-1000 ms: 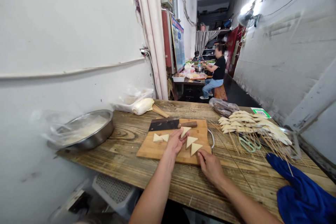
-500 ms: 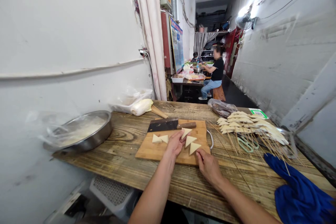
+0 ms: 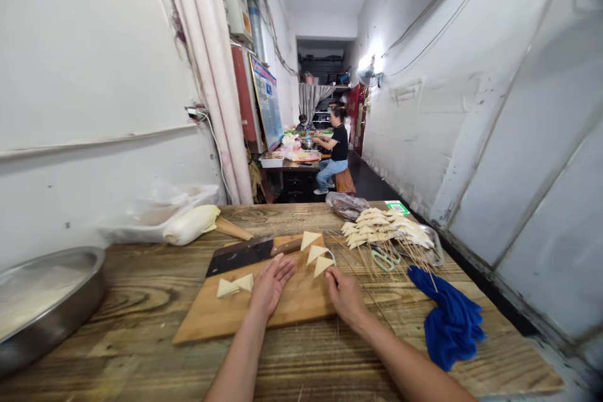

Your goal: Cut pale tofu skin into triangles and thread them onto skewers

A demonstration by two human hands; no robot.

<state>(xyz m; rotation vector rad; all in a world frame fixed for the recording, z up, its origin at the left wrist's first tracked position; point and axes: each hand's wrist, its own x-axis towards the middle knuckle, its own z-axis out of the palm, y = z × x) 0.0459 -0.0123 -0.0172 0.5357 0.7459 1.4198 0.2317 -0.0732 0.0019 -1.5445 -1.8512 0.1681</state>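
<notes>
My right hand [image 3: 347,294] is closed at the lower end of a skewer of pale triangular slices [image 3: 322,266]. Three slices sit along it in a row, raised over the board's right end; the stick itself is mostly hidden. My left hand [image 3: 273,282] is open above the cutting board [image 3: 211,311], fingers stretched, apart from the skewer. Just left of it, a few loose triangular slices [image 3: 228,287] lie on the board. A cleaver [image 3: 242,254] with a wooden handle rests along the board's far edge.
Finished-looking skewers [image 3: 377,226] are piled at right beside green-handled scissors [image 3: 384,259] and a blue cloth [image 3: 452,320]. A metal basin [image 3: 89,264] stands at left. Behind are a cabbage [image 3: 191,225] and a dark bagged item [image 3: 347,206]. A person [image 3: 336,144] sits farther back.
My left hand has come away from the top slice and opened. The skewer in my right hand has moved up and away from the loose slices. My view has turned right.
</notes>
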